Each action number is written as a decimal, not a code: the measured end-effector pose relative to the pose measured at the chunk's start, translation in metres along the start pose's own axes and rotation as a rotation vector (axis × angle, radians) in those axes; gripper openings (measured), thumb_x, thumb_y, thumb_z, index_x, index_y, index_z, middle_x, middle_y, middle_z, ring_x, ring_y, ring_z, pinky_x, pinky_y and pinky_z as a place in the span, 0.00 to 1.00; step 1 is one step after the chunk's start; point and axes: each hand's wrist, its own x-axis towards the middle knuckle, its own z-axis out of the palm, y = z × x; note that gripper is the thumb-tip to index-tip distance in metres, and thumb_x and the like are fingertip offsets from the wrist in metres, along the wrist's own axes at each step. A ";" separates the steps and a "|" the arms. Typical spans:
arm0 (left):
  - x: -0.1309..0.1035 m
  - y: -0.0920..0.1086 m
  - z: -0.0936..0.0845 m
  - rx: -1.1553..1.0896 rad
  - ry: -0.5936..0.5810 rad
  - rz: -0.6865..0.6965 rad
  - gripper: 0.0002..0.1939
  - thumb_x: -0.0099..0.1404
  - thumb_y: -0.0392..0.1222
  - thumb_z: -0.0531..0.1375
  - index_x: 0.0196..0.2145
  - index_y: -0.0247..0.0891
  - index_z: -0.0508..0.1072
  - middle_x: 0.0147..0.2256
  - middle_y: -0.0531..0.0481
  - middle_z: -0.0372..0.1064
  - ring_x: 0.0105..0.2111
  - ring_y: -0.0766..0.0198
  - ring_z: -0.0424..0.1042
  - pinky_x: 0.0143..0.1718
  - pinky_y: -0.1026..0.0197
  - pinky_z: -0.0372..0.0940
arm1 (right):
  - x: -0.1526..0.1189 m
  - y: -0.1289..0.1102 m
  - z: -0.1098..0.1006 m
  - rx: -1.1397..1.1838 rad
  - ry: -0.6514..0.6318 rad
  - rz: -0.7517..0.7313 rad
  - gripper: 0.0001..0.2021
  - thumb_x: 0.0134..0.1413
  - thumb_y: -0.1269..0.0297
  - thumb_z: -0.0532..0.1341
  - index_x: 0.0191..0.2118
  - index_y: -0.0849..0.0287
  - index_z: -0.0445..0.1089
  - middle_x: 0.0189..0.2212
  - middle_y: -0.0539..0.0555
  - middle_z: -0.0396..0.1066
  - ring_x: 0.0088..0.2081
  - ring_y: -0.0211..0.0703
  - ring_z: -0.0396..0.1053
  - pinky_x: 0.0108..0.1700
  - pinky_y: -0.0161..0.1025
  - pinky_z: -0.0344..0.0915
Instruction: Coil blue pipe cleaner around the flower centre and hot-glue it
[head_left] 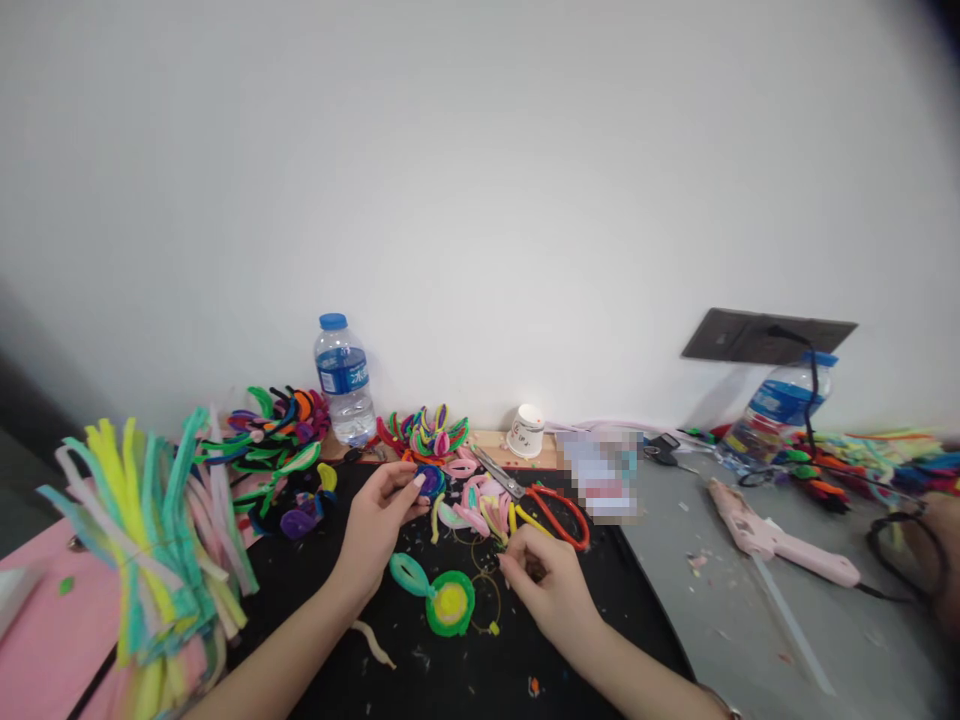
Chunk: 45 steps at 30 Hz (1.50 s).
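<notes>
My left hand (386, 515) pinches a blue and purple pipe-cleaner coil (432, 484) between thumb and fingers, over the black mat (337, 640). To its right, my right hand (551, 590) has its fingertips pressed together above the mat; what they hold, if anything, is too small to make out. Thin wire rings (498, 602) lie by those fingertips. Between my forearms rests a green and yellow pipe-cleaner disc (450, 603) with a teal loop (409, 574) attached. Pink and pastel pipe-cleaner loops (480, 505) are heaped just beyond, beside red-handled scissors (559, 512).
Pipe-cleaner bundles (150, 540) stand at left. A water bottle (345, 380), a colourful loop pile (424, 432) and a paper cup (526, 432) line the wall. At right are a pink glue gun (787, 545), its glue stick, a second bottle (784, 410) and another person's hand (937, 535).
</notes>
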 end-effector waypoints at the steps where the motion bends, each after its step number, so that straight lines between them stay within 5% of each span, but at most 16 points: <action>1: 0.000 0.000 0.000 0.004 -0.004 0.006 0.16 0.51 0.44 0.65 0.36 0.36 0.69 0.29 0.55 0.70 0.24 0.70 0.70 0.29 0.65 0.69 | 0.000 -0.001 0.000 0.000 -0.003 -0.004 0.11 0.52 0.66 0.55 0.21 0.58 0.56 0.17 0.46 0.56 0.19 0.33 0.53 0.22 0.32 0.51; 33: 0.001 0.000 0.003 0.016 0.008 0.026 0.15 0.49 0.44 0.65 0.33 0.35 0.69 0.26 0.55 0.68 0.22 0.69 0.70 0.26 0.63 0.71 | -0.001 -0.002 0.005 -0.038 -0.069 -0.082 0.07 0.53 0.68 0.55 0.25 0.57 0.60 0.16 0.43 0.50 0.18 0.34 0.51 0.23 0.32 0.51; 38: 0.001 0.000 0.004 0.009 -0.010 0.020 0.14 0.51 0.43 0.64 0.34 0.35 0.68 0.27 0.54 0.68 0.22 0.69 0.70 0.27 0.64 0.70 | -0.001 -0.026 0.007 -0.071 -0.162 -0.215 0.06 0.55 0.70 0.54 0.29 0.58 0.65 0.20 0.48 0.63 0.22 0.36 0.60 0.25 0.31 0.57; 45: 0.004 -0.004 0.005 -0.001 -0.032 0.000 0.15 0.48 0.43 0.65 0.32 0.35 0.68 0.25 0.54 0.68 0.21 0.68 0.71 0.25 0.64 0.70 | 0.025 -0.094 0.027 -0.121 -0.372 -0.428 0.08 0.56 0.71 0.53 0.36 0.57 0.69 0.28 0.52 0.71 0.29 0.39 0.68 0.33 0.32 0.63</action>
